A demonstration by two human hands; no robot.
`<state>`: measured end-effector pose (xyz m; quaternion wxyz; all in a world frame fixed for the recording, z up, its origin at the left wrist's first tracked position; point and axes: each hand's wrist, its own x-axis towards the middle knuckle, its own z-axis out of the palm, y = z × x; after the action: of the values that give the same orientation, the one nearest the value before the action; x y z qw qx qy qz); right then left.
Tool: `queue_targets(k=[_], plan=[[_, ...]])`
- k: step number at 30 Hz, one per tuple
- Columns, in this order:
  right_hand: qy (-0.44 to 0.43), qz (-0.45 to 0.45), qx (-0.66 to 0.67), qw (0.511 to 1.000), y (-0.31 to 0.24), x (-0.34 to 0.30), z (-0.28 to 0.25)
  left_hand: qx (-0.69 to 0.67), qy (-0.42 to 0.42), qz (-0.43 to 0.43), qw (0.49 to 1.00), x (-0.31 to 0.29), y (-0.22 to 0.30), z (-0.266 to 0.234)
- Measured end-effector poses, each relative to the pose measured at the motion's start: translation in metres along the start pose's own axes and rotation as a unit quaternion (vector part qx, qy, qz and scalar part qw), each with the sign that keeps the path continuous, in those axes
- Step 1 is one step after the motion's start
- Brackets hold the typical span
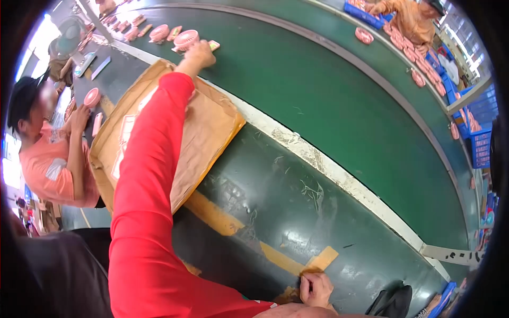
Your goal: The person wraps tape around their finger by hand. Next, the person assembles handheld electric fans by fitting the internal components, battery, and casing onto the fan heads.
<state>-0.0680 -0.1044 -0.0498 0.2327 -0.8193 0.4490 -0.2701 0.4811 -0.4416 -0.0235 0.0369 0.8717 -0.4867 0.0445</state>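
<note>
My left hand (pixel 199 55), at the end of a red-sleeved arm, reaches across to the green conveyor belt (pixel 318 106). Its fingers are closed at a round pink fan part (pixel 186 40) with a ribbed grille; the fingertips are partly hidden. Just past the knuckles lies a small pink and green piece (pixel 213 45). Under my forearm sits a shallow cardboard tray (pixel 207 127), with pale pink frame-like parts (pixel 127 129) in it, half covered by the sleeve. My right hand (pixel 316 289) rests curled on the dark worktable near yellow tape (pixel 323 258), and no object shows in it.
More pink fan parts (pixel 159 33) line the belt at the far left. A co-worker in a pink shirt (pixel 58 164) sits at left, handling pink parts. Across the belt, another person (pixel 411 21) works beside pink parts and blue baskets (pixel 481 148). A white rail (pixel 339 177) edges the belt.
</note>
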Motion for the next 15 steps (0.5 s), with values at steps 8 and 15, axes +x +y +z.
queue_targets(k=[8,15], plan=[[0.019,0.019,-0.002,1.0,0.003,-0.002,0.007,-0.034,-0.011,-0.031,0.999,0.03,0.014,0.037],[0.039,-0.006,0.023,0.999,0.003,0.0,0.005,-0.176,0.04,0.194,0.964,-0.042,0.076,0.004]])
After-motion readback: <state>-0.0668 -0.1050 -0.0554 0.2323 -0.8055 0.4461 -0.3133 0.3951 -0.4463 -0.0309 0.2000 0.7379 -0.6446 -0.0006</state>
